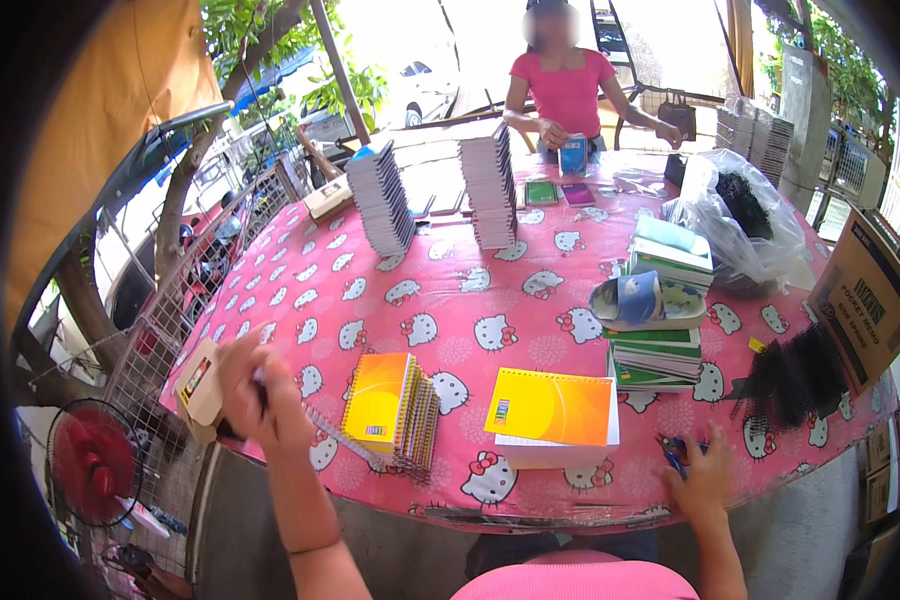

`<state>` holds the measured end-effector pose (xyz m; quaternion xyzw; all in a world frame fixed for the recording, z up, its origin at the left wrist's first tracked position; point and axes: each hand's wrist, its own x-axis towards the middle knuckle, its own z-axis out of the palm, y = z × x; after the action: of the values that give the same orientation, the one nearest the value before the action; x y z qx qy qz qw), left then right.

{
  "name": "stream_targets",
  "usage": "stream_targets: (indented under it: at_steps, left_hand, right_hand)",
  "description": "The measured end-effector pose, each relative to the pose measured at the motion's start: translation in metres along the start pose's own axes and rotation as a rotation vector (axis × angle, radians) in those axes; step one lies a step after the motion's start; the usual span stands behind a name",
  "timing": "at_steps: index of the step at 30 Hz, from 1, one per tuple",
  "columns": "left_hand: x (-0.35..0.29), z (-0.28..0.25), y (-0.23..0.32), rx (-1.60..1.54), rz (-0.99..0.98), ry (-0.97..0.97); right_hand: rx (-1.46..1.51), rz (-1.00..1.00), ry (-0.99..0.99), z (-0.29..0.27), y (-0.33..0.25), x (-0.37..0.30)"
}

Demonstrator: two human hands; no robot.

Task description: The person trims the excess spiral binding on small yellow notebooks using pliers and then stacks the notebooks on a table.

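Note:
My left hand [260,390] is raised over the left side of the table, fingers curled and blurred; a small dark thing shows in them, too unclear to name. A thin coil-like strip [335,428] runs from below this hand toward a stack of yellow spiral notebooks [378,395]. My right hand [705,475] is low over the table's near right edge, thumb and fingers around small blue-handled pliers [674,452]. Between the hands lies a stack of pages with orange-yellow covers [552,405], holes punched along its top edge.
Green-edged notebooks [655,360] with a blue slipper [645,298] on top stand at right, near black wire coils [795,380] and a cardboard box [865,295]. Two tall notebook stacks [382,200] rise at the back. Across the table a person [567,90] holds a blue notebook.

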<state>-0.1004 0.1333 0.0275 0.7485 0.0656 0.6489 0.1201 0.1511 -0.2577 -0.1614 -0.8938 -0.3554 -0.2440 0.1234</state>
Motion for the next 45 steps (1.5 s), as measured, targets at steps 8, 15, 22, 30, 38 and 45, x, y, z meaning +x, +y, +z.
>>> stream_targets:
  at_steps: [8, 15, 22, 30, 38, 45]
  left_hand:
    - [-0.047, 0.054, -0.07, 0.312, -0.332, -1.278]
    - [-0.058, 0.075, -0.058, 0.605, -0.508, -1.34]
    - [-0.061, 0.079, -0.054, 0.564, -0.564, -1.274]
    - [-0.055, 0.069, 0.054, -0.368, -0.593, -0.634]
    - [-0.086, 0.106, 0.092, -0.837, -1.108, -0.491]
    - [-0.095, 0.117, 0.096, -0.57, -0.671, -0.358]
  right_hand:
    - [0.964, 0.23, -0.214, -0.017, -0.049, 0.099]
    - [0.991, 0.113, -0.477, -0.02, -0.076, 0.132]
    - [0.985, 0.074, -0.409, -0.015, -0.074, 0.13]
    - [0.903, 0.048, -0.277, -0.018, -0.069, 0.132]
    - [1.066, 0.19, -0.331, -0.027, -0.075, 0.135]
    - [0.992, -0.103, -0.02, -0.057, -0.079, 0.126]
